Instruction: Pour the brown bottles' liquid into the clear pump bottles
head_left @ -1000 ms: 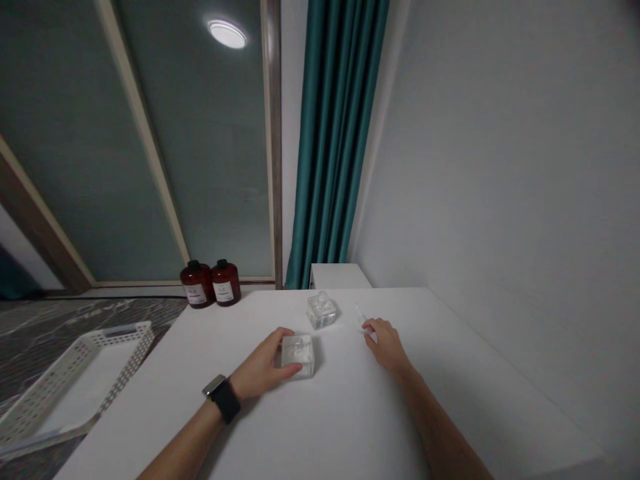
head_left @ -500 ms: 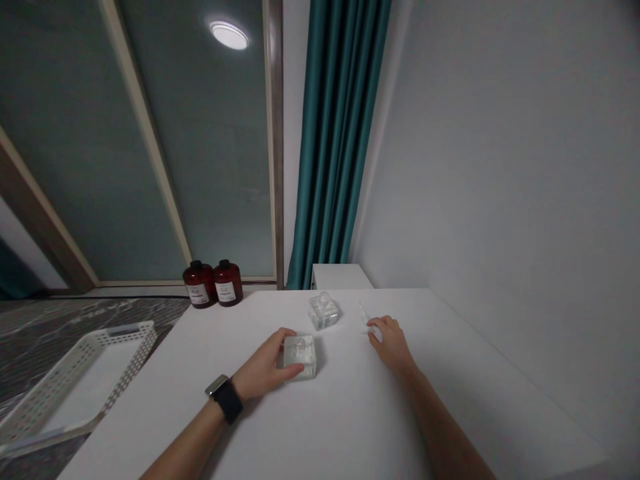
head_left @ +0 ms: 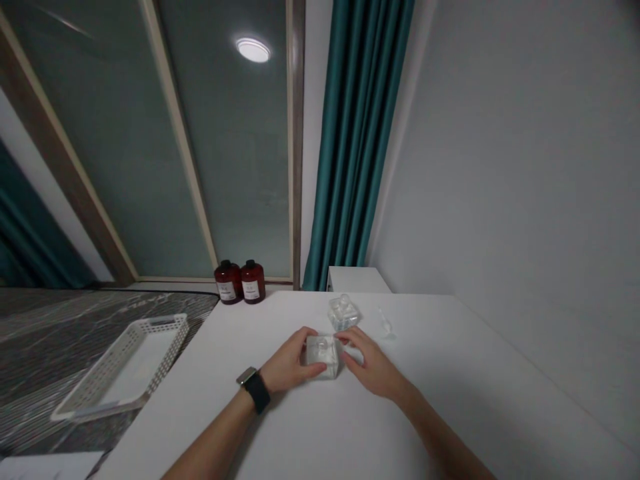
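Upright on the white table [head_left: 280, 427] stands a clear, square glass container [head_left: 321, 357] with a rounded shape at its top centre. My left hand [head_left: 290, 363], with a watch at the wrist, grips it from the left, thumb across the near side and fingers behind. On the other side is my right hand [head_left: 367, 363], its thumb and forefinger apart, fingertips close to the container's right edge; whether they touch it I cannot tell. Behind the hands sits a second clear square container [head_left: 343, 313]. A thin clear piece with a wider end [head_left: 387, 325] lies to its right.
Two dark red bottles [head_left: 253, 283] with white labels stand at the table's far left corner. Lower, on the left, is a white perforated basket [head_left: 167, 357]. A small white cabinet [head_left: 357, 279] and a teal curtain [head_left: 357, 133] are behind the table; a wall [head_left: 525, 200] rises at right.
My right hand has let go of the thin clear piece and come left to the square container. My left hand keeps its grip. The whole view has shifted, with the surroundings farther right.
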`<state>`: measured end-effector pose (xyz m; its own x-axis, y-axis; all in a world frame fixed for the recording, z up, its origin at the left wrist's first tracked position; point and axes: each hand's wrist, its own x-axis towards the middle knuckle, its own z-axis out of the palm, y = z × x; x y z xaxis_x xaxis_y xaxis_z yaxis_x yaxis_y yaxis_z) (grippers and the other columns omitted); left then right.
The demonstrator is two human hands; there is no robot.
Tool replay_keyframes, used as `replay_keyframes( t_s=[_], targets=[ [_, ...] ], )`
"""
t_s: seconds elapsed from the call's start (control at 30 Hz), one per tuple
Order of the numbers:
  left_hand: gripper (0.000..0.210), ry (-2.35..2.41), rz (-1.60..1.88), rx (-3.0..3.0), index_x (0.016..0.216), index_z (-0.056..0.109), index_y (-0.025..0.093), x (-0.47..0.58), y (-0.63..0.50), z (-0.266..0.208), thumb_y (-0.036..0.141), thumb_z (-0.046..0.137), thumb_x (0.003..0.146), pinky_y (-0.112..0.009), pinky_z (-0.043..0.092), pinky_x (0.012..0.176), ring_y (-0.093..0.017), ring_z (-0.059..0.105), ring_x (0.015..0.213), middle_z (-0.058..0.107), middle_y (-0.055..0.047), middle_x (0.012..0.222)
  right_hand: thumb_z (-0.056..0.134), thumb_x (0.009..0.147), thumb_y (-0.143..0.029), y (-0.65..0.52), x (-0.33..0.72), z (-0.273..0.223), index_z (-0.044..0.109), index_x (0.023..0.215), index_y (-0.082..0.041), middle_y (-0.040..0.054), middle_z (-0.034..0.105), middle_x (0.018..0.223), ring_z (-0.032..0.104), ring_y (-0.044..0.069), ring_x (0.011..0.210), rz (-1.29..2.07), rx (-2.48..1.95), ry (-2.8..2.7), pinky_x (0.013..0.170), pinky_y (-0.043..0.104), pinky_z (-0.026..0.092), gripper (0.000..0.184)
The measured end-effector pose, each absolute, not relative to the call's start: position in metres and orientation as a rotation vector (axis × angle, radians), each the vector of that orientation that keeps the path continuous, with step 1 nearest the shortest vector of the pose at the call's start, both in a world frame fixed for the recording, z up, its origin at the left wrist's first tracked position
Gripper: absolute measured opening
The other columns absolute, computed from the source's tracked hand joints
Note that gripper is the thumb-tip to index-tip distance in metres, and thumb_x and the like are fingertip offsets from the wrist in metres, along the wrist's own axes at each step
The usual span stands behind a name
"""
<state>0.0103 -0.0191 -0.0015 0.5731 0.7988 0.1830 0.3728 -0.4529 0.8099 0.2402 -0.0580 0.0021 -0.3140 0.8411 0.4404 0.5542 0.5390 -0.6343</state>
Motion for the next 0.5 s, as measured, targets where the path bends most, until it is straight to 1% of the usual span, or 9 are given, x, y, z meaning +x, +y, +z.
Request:
replay_keyframes(
  t_s=[0.03, 0.1, 0.13, 0.2, 0.27, 0.37, 0.5],
  targets=[
    [0.043, 0.925, 0.732, 2.06, 0.11, 0.051, 0.017, 0.01, -0.019, -0.002, 0.029, 0.072, 0.074, -0.031, 0.047, 0.077, -0.021, 0.058, 0.087, 0.063, -0.006, 0.102, 0.051, 0.079, -0.005, -0.054, 0.234, 0.006, 0.061, 0.11, -0.023, 0.004, 0.063, 0.103, 0.061, 0.019, 0.097, 0.526, -1.1, -2.007, 0.087, 0.032, 0.049, 0.037],
    [0.044, 0.923, 0.739, 2.071, 0.11, 0.052, 0.017, 0.01, -0.018, -0.003, 0.028, 0.073, 0.074, -0.032, 0.047, 0.079, -0.021, 0.058, 0.089, 0.063, -0.006, 0.103, 0.047, 0.073, -0.001, -0.042, 0.226, 0.012, 0.063, 0.094, -0.022, 0.0013, 0.063, 0.09, 0.062, 0.017, 0.084, 0.55, -1.108, -1.951, 0.077, 0.029, 0.049, 0.034],
    [0.044, 0.928, 0.742, 2.075, 0.111, 0.052, 0.017, 0.009, -0.018, -0.003, 0.028, 0.073, 0.073, -0.033, 0.047, 0.081, -0.022, 0.058, 0.091, 0.062, -0.007, 0.104, 0.045, 0.073, -0.001, -0.036, 0.223, 0.012, 0.063, 0.087, -0.021, 0.0004, 0.062, 0.084, 0.061, 0.017, 0.078, 0.543, -1.117, -1.924, 0.072, 0.028, 0.048, 0.031],
    [0.046, 0.942, 0.746, 2.074, 0.112, 0.051, 0.016, 0.009, -0.018, -0.003, 0.027, 0.073, 0.073, -0.034, 0.046, 0.083, -0.022, 0.057, 0.093, 0.062, -0.008, 0.107, 0.043, 0.074, -0.002, -0.025, 0.218, 0.01, 0.061, 0.083, -0.021, 0.0004, 0.061, 0.081, 0.059, 0.017, 0.076, 0.519, -1.131, -1.871, 0.069, 0.027, 0.046, 0.027],
    [0.047, 0.948, 0.738, 2.066, 0.113, 0.051, 0.016, 0.009, -0.019, -0.003, 0.027, 0.074, 0.073, -0.033, 0.046, 0.081, -0.022, 0.058, 0.092, 0.062, -0.008, 0.106, 0.043, 0.079, -0.006, -0.021, 0.212, 0.003, 0.061, 0.086, -0.02, 0.0023, 0.061, 0.085, 0.059, 0.018, 0.081, 0.491, -1.138, -1.808, 0.072, 0.029, 0.047, 0.024],
    [0.047, 0.935, 0.731, 2.054, 0.112, 0.051, 0.016, 0.009, -0.019, -0.003, 0.028, 0.074, 0.073, -0.032, 0.047, 0.077, -0.021, 0.058, 0.087, 0.063, -0.007, 0.104, 0.042, 0.089, -0.016, -0.027, 0.205, -0.009, 0.061, 0.097, -0.02, 0.0051, 0.063, 0.092, 0.061, 0.02, 0.088, 0.486, -1.132, -1.738, 0.077, 0.032, 0.049, 0.021],
    [0.048, 0.946, 0.737, 2.056, 0.112, 0.052, 0.016, 0.009, -0.018, -0.004, 0.029, 0.075, 0.072, -0.03, 0.046, 0.075, -0.02, 0.057, 0.085, 0.063, -0.006, 0.102, 0.041, 0.095, -0.026, -0.036, 0.204, -0.019, 0.06, 0.106, -0.02, 0.0065, 0.067, 0.096, 0.064, 0.02, 0.091, 0.53, -1.13, -1.691, 0.08, 0.032, 0.051, 0.023]
  ],
)
